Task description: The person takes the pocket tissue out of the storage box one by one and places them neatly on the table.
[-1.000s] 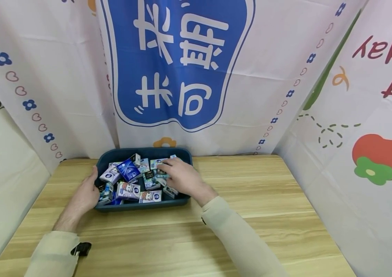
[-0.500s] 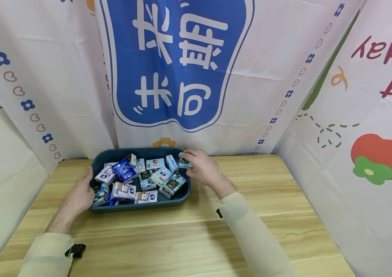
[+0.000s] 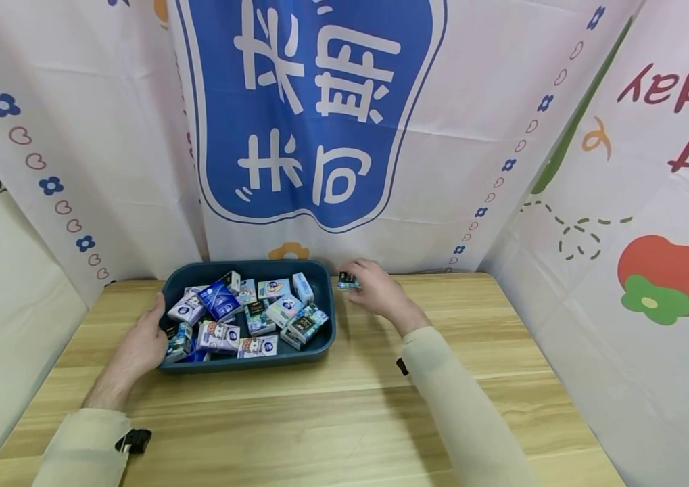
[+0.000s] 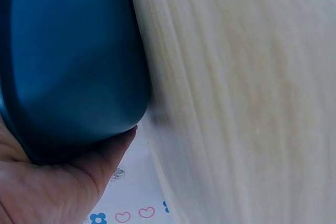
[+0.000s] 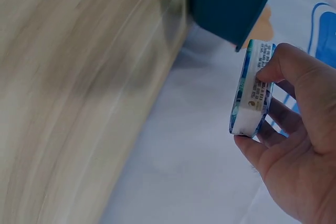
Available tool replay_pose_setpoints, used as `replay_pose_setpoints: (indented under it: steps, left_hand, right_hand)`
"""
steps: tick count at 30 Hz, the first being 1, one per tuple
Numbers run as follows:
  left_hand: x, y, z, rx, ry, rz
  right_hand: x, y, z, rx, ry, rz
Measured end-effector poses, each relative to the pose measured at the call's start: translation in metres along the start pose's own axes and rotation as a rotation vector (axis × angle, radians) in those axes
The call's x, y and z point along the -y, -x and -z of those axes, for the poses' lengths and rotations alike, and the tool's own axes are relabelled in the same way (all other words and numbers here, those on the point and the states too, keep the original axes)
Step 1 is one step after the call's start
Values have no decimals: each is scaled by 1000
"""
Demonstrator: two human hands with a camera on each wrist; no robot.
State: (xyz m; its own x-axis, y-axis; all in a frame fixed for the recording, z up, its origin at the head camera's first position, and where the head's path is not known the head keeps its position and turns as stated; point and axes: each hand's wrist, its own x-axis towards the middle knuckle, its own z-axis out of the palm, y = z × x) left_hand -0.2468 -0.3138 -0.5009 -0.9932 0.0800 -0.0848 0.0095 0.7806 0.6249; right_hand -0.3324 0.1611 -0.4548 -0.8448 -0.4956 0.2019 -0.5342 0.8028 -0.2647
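This looks like a small booth-like corner, with a wood-grain table closed in by printed cloth hanging behind it and at both sides. The back hanging bears a big blue panel with white characters, the right one a red fruit; the cloth hides what surrounds it, so home or workplace cannot be told.

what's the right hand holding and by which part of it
A small printed packet, gripped in the fingers at its narrow white lettered side; the far contact is partly hidden.
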Motion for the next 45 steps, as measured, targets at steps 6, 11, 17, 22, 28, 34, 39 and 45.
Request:
replay_pose_setpoints:
  steps: [6, 11, 17, 22, 28, 34, 39, 45]
  left_hand:
    - [0, 0, -1, 4, -1, 9]
    - [0, 0, -1, 5, -1, 16]
    - [0, -2, -1, -5, -1, -31]
    - [-1, -3, -1, -9, -7, -37]
    - [-2, -1, -1, 1, 4, -14]
    - [-2, 0, -1, 3, 5, -10]
    - [0, -1, -1, 1, 8, -8]
    - [1, -1, -1, 0, 5, -9]
  right_hand:
    - [-13, -9, -7, 70, -11, -34]
    - [-23, -17, -16, 138, -32, -57]
    - [-27, -26, -22, 212, -79, -90]
    - [-28, -32, -27, 238, -70, -99]
    - [-30, -35, -35, 269, -113, -105]
    - [-30, -39, -40, 265, -133, -127]
    - [-29, -43, -43, 267, -139, -124]
    - [-26, -45, -44, 282, -156, -121]
